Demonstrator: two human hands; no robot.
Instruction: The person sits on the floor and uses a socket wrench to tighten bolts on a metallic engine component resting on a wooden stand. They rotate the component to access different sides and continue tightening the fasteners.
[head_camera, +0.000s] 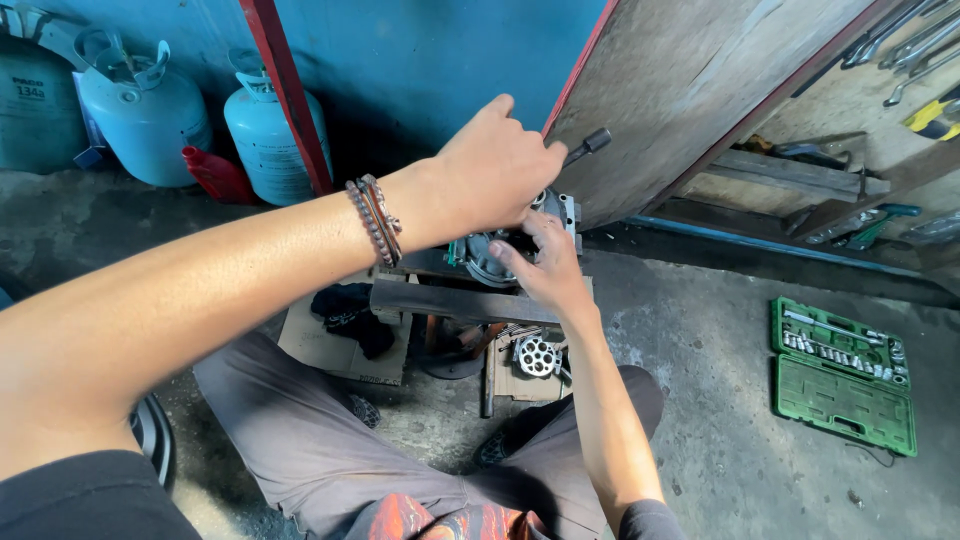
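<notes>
Head view. The person sits on the concrete floor (720, 400) with legs apart, both arms reaching forward to a grey metal compressor-like unit (487, 255) that rests on a dark steel bar (455, 300) between the knees.

The left hand (495, 170) is curled shut over the top of the unit, apparently around a tool whose black handle (590, 143) sticks out to the right of the fist. The right hand (548, 262) is pressed against the unit's front face, fingers partly bent, steadying it; whether it actually grips a part cannot be told, since the left hand hides much of the contact.

State of the work, as judged: the unit appears partly stripped. A round perforated metal plate (537, 355) and small loose parts lie on cardboard (340, 350) just below the bar, apart from the unit. A dark cloth (350, 312) lies on the cardboard to the left. The unit's main body is in one piece under the hands, so further fastener work on it seems to be in hand, not finished.

Surroundings: an open green socket set case (842, 375) lies well to the right on the floor, most sockets in their slots. Pale blue gas cylinders (265, 135) stand against the blue wall on the left. A wooden board (690, 90) leans behind the unit.
</notes>
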